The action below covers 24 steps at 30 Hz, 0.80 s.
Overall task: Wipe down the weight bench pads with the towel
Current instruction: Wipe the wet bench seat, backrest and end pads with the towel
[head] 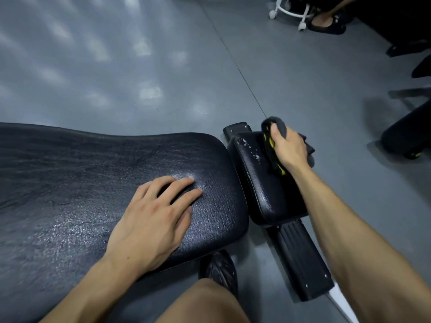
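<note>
right hand [288, 149] grips bunched grey-yellow towel [275, 145] on small black vinyl pad [254, 173] | left hand [154, 217] flat, steadying long pad [93, 183] | press firmly, overlapping strokes over white specks [253, 152]

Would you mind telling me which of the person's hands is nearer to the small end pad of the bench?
The right hand, gripping the towel, is on the small end pad. The left hand rests flat on the large bench pad beside it.

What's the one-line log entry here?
left hand: flat on long pad | right hand: grips towel on small pad
</note>
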### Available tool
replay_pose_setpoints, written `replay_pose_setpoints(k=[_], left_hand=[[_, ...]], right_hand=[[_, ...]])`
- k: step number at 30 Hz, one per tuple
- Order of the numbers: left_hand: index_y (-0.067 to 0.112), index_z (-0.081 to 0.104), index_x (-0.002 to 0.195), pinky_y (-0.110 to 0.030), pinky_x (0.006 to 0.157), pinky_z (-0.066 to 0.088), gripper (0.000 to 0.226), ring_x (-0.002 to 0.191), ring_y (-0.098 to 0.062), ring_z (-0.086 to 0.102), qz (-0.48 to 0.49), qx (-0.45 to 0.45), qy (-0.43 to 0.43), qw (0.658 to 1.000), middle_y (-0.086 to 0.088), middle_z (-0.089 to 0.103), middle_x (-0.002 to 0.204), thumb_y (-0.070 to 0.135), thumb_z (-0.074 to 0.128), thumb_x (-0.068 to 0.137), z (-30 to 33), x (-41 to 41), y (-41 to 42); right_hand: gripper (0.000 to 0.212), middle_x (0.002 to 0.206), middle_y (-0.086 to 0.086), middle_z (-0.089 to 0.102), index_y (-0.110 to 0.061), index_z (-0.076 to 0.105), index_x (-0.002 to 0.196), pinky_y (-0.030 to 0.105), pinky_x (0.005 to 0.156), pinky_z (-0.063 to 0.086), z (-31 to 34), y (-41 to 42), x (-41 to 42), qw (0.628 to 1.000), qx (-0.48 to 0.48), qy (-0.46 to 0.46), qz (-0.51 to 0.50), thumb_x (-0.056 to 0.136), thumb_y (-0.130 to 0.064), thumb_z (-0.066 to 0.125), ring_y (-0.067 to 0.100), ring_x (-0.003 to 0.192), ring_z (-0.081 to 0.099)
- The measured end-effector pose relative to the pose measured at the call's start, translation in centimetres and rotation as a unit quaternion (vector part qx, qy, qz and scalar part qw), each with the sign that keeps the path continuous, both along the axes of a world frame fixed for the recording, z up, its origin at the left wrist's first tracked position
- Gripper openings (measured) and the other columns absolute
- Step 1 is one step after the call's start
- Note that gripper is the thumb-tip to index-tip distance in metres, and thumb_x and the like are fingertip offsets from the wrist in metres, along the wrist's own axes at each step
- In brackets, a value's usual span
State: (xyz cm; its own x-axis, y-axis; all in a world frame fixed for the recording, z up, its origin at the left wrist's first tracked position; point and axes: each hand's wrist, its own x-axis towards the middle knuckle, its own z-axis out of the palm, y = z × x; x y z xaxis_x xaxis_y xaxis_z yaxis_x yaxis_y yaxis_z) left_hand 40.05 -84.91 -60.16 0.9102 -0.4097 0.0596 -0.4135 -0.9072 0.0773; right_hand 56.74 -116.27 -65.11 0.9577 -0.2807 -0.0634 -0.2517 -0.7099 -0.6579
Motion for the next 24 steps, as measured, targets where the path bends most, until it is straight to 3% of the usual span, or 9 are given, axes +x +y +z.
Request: replay_pose_setpoints(k=[4, 6, 8, 10, 14, 17, 20, 23, 24], left_hand=[[0.033, 0.057, 0.138, -0.04, 0.107, 0.038, 0.042, 0.129, -0.024, 0.048, -0.002, 0.007, 0.002, 1.0, 0.01, 0.054, 0.145, 0.042, 0.042, 0.1, 0.0, 0.0, 0.1], [0.033, 0.057, 0.138, -0.041, 0.107, 0.039, 0.042, 0.129, -0.025, 0.049, -0.001, 0.007, 0.001, 1.0, 0.009, 0.054, 0.145, 0.041, 0.042, 0.1, -0.1, 0.0, 0.1], [0.032, 0.057, 0.139, -0.042, 0.107, 0.039, 0.042, 0.128, -0.025, 0.049, -0.002, 0.007, 0.0, 1.0, 0.008, 0.055, 0.145, 0.041, 0.042, 0.1, 0.0, -0.1, 0.1], [0.031, 0.058, 0.138, -0.042, 0.107, 0.04, 0.042, 0.128, -0.026, 0.05, -0.003, 0.005, -0.002, 1.0, 0.008, 0.055, 0.145, 0.04, 0.042, 0.1, 0.0, -0.2, 0.1], [0.031, 0.057, 0.138, -0.044, 0.107, 0.041, 0.041, 0.128, -0.026, 0.05, -0.003, 0.002, 0.002, 1.0, 0.007, 0.054, 0.145, 0.04, 0.042, 0.101, 0.0, -0.1, 0.0], [0.032, 0.057, 0.138, -0.042, 0.107, 0.04, 0.041, 0.129, -0.025, 0.049, -0.001, 0.0, 0.005, 1.0, 0.008, 0.054, 0.146, 0.04, 0.043, 0.101, 0.0, 0.0, 0.1], [0.033, 0.057, 0.138, -0.041, 0.108, 0.039, 0.041, 0.128, -0.024, 0.05, 0.001, -0.002, 0.005, 1.0, 0.009, 0.054, 0.145, 0.04, 0.043, 0.101, 0.1, 0.1, 0.0], [0.033, 0.057, 0.137, -0.041, 0.108, 0.039, 0.04, 0.128, -0.024, 0.05, -0.001, 0.0, 0.003, 1.0, 0.009, 0.054, 0.146, 0.04, 0.044, 0.1, 0.1, 0.0, 0.1], [0.033, 0.057, 0.138, -0.041, 0.107, 0.04, 0.04, 0.128, -0.024, 0.05, -0.003, 0.0, 0.003, 1.0, 0.009, 0.054, 0.146, 0.04, 0.044, 0.1, 0.1, 0.0, 0.1]], right_hand=[[0.039, 0.11, 0.01, 0.07, -0.024, 0.061, 0.093, 0.04, 0.09, 0.043, 0.5, 2.9, 1.9, 0.996, -0.023, 0.005, 0.089, 0.101, -0.055, 0.038, 0.035, 0.115, 0.058], [0.04, 0.127, 0.004, 0.067, -0.025, 0.066, 0.109, 0.039, 0.103, 0.038, 0.5, 3.2, 0.3, 0.988, 0.025, -0.007, 0.152, 0.101, -0.054, 0.04, 0.032, 0.133, 0.049], [0.052, 0.153, -0.006, 0.05, -0.032, 0.055, 0.142, 0.045, 0.122, 0.021, 0.5, 2.3, -3.0, 0.978, 0.054, 0.003, 0.199, 0.101, -0.06, 0.04, 0.021, 0.151, 0.029], [0.056, 0.156, -0.014, 0.045, -0.038, 0.049, 0.147, 0.052, 0.125, 0.013, 0.4, 0.8, -7.1, 0.96, 0.062, -0.005, 0.272, 0.1, -0.065, 0.037, 0.016, 0.153, 0.027], [0.044, 0.145, -0.014, 0.058, -0.021, 0.065, 0.134, 0.034, 0.125, 0.015, 1.1, -1.1, -11.2, 0.932, 0.093, -0.041, 0.347, 0.102, -0.039, 0.04, 0.01, 0.145, 0.04], [0.046, 0.142, -0.006, 0.062, -0.019, 0.065, 0.135, 0.037, 0.125, 0.021, 1.2, 1.0, -8.2, 0.944, 0.083, -0.068, 0.312, 0.102, -0.04, 0.042, 0.007, 0.141, 0.045], [0.051, 0.141, 0.006, 0.062, -0.015, 0.065, 0.133, 0.032, 0.123, 0.02, 1.0, 5.0, -2.0, 0.957, 0.001, -0.07, 0.281, 0.1, -0.046, 0.042, 0.011, 0.136, 0.047], [0.039, 0.105, 0.005, 0.071, -0.02, 0.064, 0.097, 0.037, 0.119, 0.025, 1.5, 8.1, 1.8, 0.962, -0.068, -0.011, 0.264, 0.102, -0.048, 0.036, 0.03, 0.113, 0.062], [0.037, 0.105, 0.006, 0.071, -0.02, 0.065, 0.097, 0.038, 0.12, 0.024, 1.4, 8.3, 1.8, 0.962, -0.075, -0.014, 0.263, 0.103, -0.046, 0.037, 0.03, 0.112, 0.062]])
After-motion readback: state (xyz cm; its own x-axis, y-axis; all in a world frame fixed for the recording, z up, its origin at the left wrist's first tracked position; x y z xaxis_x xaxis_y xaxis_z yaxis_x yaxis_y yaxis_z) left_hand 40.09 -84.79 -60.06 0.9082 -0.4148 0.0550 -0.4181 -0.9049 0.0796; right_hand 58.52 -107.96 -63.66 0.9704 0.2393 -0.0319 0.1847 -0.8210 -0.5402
